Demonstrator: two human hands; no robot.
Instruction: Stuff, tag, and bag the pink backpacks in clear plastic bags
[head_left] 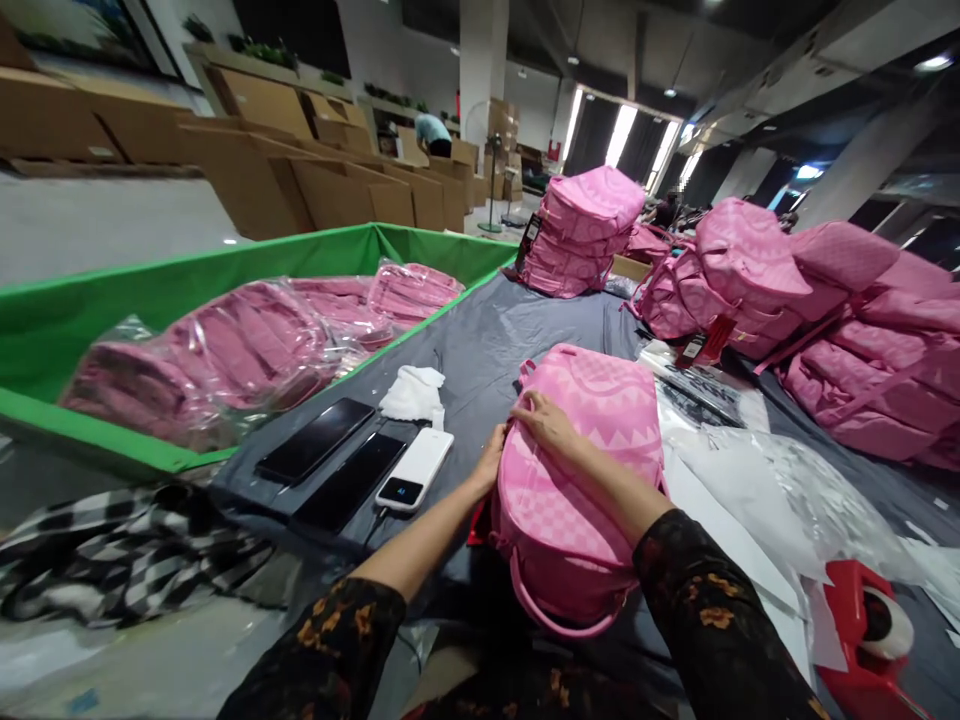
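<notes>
A pink backpack [581, 480] with a checkered, zigzag pattern lies on the dark-covered table in front of me, its looped handle toward my body. My right hand [549, 424] reaches across its front, with bent fingers gripping the upper left edge. Just below, my left hand [490, 462] is closed against the backpack's left side; its fingertips are partly hidden. Whether a zipper pull is between my fingers I cannot make out. Something red [478, 524] shows under the bag's left side.
Plastic-wrapped pink backpacks [240, 345] fill a green-walled bin [187, 268] on the left. Two dark phones [319, 440], a white power bank [415, 470] and a white cloth [412, 394] lie nearby. Stacked backpacks [581, 230], clear plastic bags [795, 490] and a red tape dispenser [862, 630] are rightward.
</notes>
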